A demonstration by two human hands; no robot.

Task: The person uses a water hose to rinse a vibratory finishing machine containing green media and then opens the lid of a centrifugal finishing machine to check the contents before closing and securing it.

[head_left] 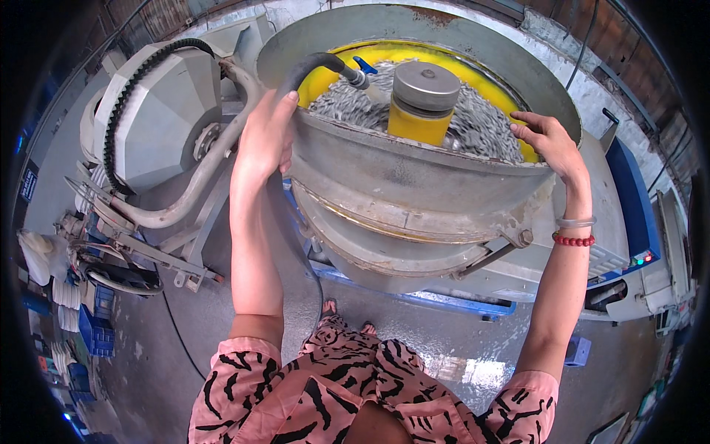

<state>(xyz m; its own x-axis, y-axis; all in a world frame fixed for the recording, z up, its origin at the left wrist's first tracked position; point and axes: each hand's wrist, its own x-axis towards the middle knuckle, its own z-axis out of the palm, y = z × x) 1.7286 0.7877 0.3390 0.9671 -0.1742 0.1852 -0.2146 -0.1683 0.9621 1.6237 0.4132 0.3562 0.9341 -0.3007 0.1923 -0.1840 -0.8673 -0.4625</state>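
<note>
My left hand (268, 133) is closed around a dark hose (314, 66) at the left side of a big round metal tub (399, 177). The hose arches over the rim and ends in a metal nozzle (357, 78) beside a blue valve lever (364, 65). Grey pebble-like pieces (346, 107), blurred as if moving, fill the yellow-lined tub around a yellow centre post (416, 126) with a metal cap (426, 85). At the right rim my right hand (549, 142) hovers with fingers bent and apart, holding nothing. Whether it touches the pieces I cannot tell.
A pale faceted drum (166, 107) with a toothed ring and a bent pipe handle (177, 216) stands at left. Blue crates (96, 329) lie beyond it. A blue-edged machine casing (632, 200) with small lights is at right. The floor (444, 340) looks wet.
</note>
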